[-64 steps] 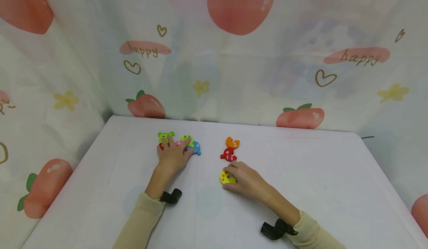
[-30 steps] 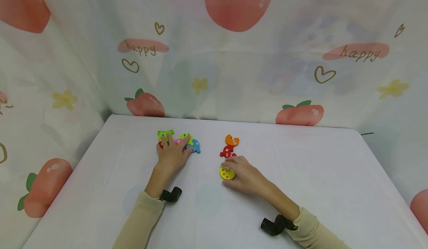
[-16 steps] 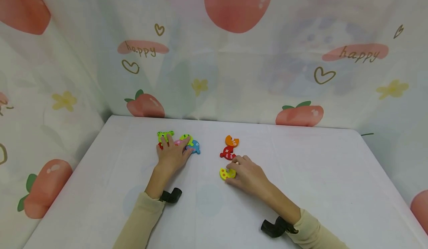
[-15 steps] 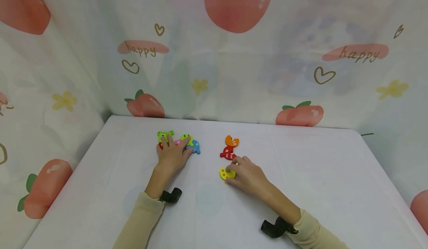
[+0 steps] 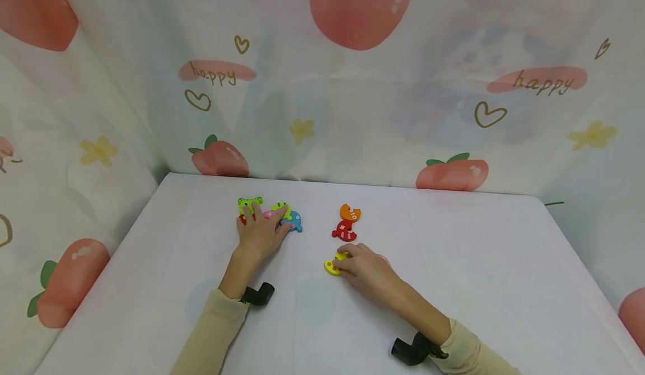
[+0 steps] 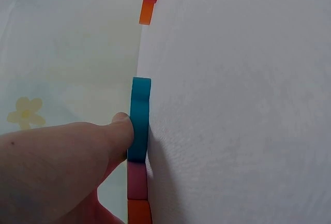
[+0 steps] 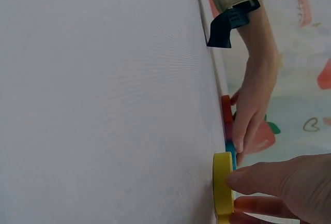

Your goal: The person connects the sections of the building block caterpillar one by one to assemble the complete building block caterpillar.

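Note:
My left hand lies with spread fingers over a cluster of flat animal-shaped puzzle pieces. Around its fingers show a light green frog-faced piece, a green striped piece and a blue piece; others are partly covered. In the left wrist view the thumb touches the edge of the blue piece, with a pink piece beside it. My right hand pinches a yellow piece with orange dots, partly hidden by the fingers. In the right wrist view, thumb and fingers meet its yellow edge.
An orange piece and a red striped piece lie together beyond the right hand. White cloth covers the table, and a printed curtain hangs behind its back edge. Each wrist carries a black camera mount.
My right fingers loosened around the yellow piece, then closed on it again. That piece has shifted slightly left and turned. The left hand has stayed on the cluster.

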Demonstrator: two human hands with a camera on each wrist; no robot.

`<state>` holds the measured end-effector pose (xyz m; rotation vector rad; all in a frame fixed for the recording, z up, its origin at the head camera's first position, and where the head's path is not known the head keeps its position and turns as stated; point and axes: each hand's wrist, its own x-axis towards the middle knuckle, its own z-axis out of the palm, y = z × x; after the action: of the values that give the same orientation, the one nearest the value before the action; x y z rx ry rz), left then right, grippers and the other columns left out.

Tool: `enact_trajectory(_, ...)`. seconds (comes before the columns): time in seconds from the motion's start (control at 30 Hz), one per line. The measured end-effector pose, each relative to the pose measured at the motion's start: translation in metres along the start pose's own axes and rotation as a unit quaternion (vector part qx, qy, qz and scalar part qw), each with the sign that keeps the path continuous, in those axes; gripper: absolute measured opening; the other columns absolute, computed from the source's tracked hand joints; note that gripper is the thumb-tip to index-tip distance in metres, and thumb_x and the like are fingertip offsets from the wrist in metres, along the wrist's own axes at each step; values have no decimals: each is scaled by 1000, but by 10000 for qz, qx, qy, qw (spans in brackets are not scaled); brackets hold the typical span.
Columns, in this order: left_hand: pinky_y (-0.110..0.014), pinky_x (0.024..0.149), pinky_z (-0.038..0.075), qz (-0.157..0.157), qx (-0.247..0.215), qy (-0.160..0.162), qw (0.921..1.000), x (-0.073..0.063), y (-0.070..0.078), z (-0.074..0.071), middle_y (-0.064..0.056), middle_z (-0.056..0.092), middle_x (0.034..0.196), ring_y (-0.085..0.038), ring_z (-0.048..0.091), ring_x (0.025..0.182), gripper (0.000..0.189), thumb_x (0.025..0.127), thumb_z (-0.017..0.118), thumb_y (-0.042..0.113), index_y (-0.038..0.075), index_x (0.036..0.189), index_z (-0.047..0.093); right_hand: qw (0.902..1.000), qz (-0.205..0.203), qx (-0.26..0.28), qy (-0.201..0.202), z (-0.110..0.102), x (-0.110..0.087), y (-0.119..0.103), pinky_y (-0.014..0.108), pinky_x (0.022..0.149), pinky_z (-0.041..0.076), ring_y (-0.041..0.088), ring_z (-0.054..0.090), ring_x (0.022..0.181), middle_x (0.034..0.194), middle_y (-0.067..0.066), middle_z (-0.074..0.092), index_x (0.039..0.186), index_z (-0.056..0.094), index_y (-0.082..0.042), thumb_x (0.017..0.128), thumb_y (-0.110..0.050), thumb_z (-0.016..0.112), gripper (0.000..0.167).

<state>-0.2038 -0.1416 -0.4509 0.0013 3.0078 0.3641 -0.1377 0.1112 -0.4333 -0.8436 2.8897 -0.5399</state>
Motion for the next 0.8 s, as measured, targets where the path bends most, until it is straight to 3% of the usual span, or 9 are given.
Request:
enact_trajectory(0.2,-72,112,16,17,-147,48,9999,-2,1,-3,-38,19,153,-57,13,143,52,98,47,49,33,147,40,9996,-51,262,-51,2,0,-1,34,87,58,22,60,108,119,7,65,107,76,-11,79,-20,80,29)
enact_trajectory(0.5,-72,113,14,13,-131,-8,9999,2,-2,3,-37,14,156,-56,8,145,55,97,47,52,35,149,36,9989,-44,398,229,7,5,-4,31,83,58,21,61,104,112,6,67,91,74,-11,76,-22,83,20)
enact_trajectory(0.63,-73,113,15,26,-88,0,10000,1,-1,3,-36,15,156,-56,9,145,54,98,47,50,35,149,36,9986,-240,380,269,6,8,-7,32,85,58,22,62,105,113,5,69,90,75,-11,76,-23,83,20)
enact_trajectory(0.8,-73,112,15,8,-67,19,10000,-1,0,1,-35,15,156,-56,9,145,52,99,45,47,34,149,37,9968,-395,349,604,2,25,-14,38,92,55,23,63,110,116,5,69,96,73,-10,77,-23,82,25)
